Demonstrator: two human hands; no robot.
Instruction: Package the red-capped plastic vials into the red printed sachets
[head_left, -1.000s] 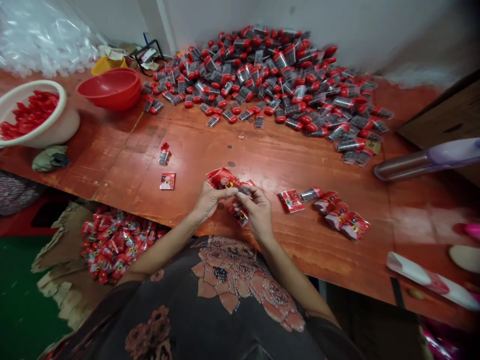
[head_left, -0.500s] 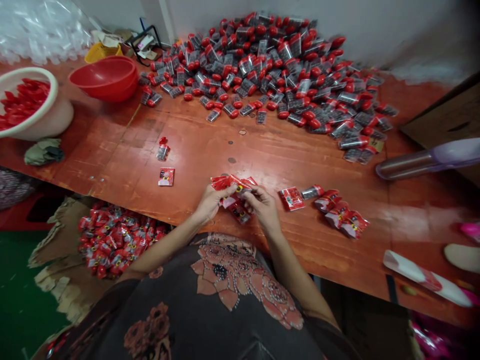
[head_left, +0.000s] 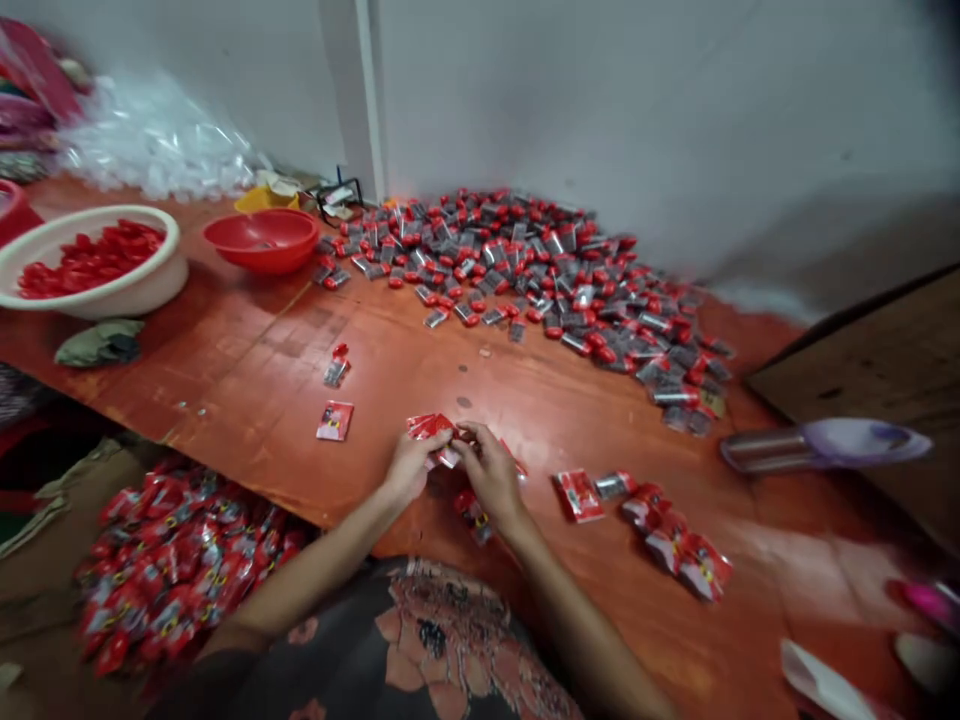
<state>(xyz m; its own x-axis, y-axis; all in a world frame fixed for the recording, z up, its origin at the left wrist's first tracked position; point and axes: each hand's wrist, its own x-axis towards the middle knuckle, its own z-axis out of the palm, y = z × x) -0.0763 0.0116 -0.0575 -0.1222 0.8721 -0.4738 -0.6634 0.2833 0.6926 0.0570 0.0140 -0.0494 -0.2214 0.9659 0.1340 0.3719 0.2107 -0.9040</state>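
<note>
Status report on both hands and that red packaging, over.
Left hand pinching red packaging. Right hand close against it, grip unclear. Nearest clutter: another red packet, partly hidden by right hand.

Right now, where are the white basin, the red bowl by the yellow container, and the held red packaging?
White basin (head_left: 154, 282): head view, on its outer wall.
Red bowl (head_left: 264, 262): head view, on its outer wall.
Red packaging (head_left: 424, 426): head view, on its upper left part.

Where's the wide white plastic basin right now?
In the head view, the white basin stands upper left on the reddish wooden table, left of the round red plastic bowl and behind the crumpled green cloth.
</note>
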